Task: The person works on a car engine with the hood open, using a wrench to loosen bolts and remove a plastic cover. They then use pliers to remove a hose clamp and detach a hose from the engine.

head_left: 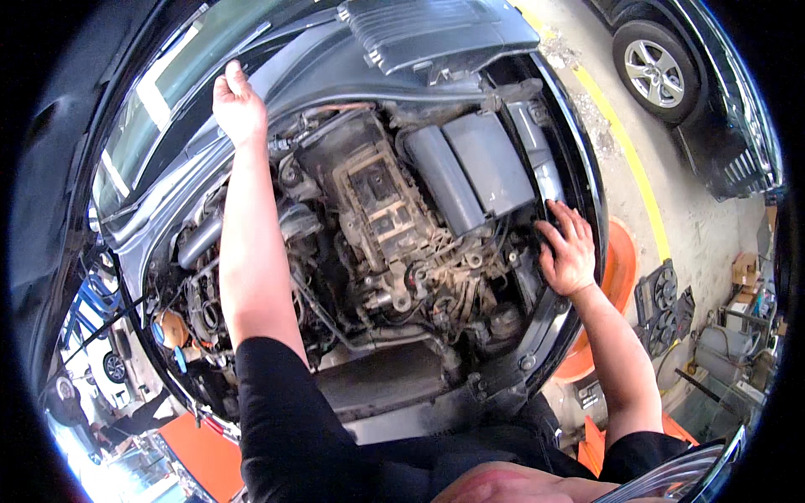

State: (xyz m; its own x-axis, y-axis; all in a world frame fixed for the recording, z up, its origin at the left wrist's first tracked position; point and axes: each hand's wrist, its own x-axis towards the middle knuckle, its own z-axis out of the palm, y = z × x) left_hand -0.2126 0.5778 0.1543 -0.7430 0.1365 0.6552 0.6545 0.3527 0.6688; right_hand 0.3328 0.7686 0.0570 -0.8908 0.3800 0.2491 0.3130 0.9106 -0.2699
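My left hand (241, 107) is curled closed at the far left, above the dark cowl at the base of the windshield (159, 109). Whether anything is inside its fingers is hidden. My left forearm crosses over the engine bay. At the bay's right edge, my right hand (570, 251) rests with fingers spread on the dark body edge, beside a black lidded box (489, 159). Between my arms lies a dirty, brown-stained tray (377, 197) with square openings. Nearer to me are dusty brackets, hoses and a metal linkage (398, 293).
A black ribbed plastic cover (440, 33) lies across the bay's far edge. The raised hood (50, 159) borders the left. To the right are an orange round object (619, 268), a twin-fan unit (658, 306) on the floor, and another car's wheel (656, 74).
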